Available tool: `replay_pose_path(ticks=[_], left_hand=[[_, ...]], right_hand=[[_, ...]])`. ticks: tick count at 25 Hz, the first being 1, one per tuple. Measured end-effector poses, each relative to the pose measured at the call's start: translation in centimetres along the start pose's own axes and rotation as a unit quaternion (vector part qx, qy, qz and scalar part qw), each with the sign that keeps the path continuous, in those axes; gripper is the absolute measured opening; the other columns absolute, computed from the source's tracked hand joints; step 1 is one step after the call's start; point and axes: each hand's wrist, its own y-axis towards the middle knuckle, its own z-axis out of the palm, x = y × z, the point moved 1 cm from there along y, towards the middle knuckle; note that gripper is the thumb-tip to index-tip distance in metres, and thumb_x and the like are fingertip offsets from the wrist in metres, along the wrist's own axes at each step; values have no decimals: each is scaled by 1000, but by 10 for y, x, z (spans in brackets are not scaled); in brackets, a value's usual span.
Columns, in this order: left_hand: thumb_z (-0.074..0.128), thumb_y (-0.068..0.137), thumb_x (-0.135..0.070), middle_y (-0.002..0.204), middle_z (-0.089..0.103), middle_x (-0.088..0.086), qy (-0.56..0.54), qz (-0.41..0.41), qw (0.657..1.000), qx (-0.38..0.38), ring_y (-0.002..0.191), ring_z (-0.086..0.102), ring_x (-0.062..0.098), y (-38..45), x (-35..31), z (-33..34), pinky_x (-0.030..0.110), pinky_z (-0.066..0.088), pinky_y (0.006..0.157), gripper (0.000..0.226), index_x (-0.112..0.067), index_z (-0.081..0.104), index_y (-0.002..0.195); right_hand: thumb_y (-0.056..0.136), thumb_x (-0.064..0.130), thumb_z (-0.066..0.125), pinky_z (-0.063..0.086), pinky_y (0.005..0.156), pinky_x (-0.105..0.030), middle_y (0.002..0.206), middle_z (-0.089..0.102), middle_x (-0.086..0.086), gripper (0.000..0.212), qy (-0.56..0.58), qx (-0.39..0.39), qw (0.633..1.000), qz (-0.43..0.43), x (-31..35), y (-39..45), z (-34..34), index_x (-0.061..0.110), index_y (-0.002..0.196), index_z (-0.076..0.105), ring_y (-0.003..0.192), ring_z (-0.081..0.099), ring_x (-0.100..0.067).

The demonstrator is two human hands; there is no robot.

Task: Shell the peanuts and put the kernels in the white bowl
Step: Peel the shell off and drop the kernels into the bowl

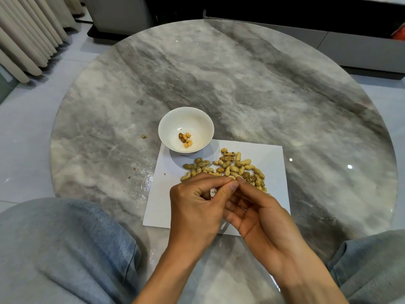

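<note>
A white bowl [185, 119] stands on the far left corner of a white sheet [271, 159] and holds several pale kernels [186, 139] and a brown bit. A pile of unshelled peanuts [228, 166] lies on the sheet just beyond my hands. My left hand [195, 207] and my right hand [260, 213] meet over the sheet, fingertips together, pinching a peanut [212, 191] that is mostly hidden between them. A cracked open shell [250, 179] lies by my right fingertips.
The round grey marble table [252, 84] has small shell crumbs [144, 136] left of the bowl. My knees in grey trousers [65, 249] flank the near edge. A dark cabinet [306, 9] stands beyond the table, curtains [26, 34] at far left.
</note>
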Motion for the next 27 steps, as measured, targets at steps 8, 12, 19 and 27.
replay_pose_path(ticks=[8,12,19,27], left_hand=[[76,82,-3,81,72,-14,65,35,997,6,59,51,-17,-1,2,0,0,38,62,17,-15,80,93],[74,85,-1,61,60,-28,48,3,999,20,55,51,-12,-1,-3,-1,3,37,58,19,-19,80,89],[77,83,-11,63,69,-13,-35,-137,990,19,51,43,2,3,0,-3,21,46,53,20,-30,78,78],[72,88,-18,85,77,-9,-88,-320,943,30,60,63,-2,3,2,-3,11,44,56,11,-23,79,82]], right_hand=[[81,12,68,61,64,-26,85,74,-16,14,4,-39,999,0,5,1,-3,5,80,80,75,74,-19],[86,7,66,59,60,-24,85,73,-17,15,-20,-43,999,-21,7,2,-7,1,87,79,71,72,-18],[84,0,60,59,56,-27,73,68,-13,15,20,-48,999,4,7,5,-6,2,82,75,62,66,-19],[85,3,41,43,47,-28,59,55,-9,24,12,-104,994,-5,4,5,-9,1,73,62,50,47,-18]])
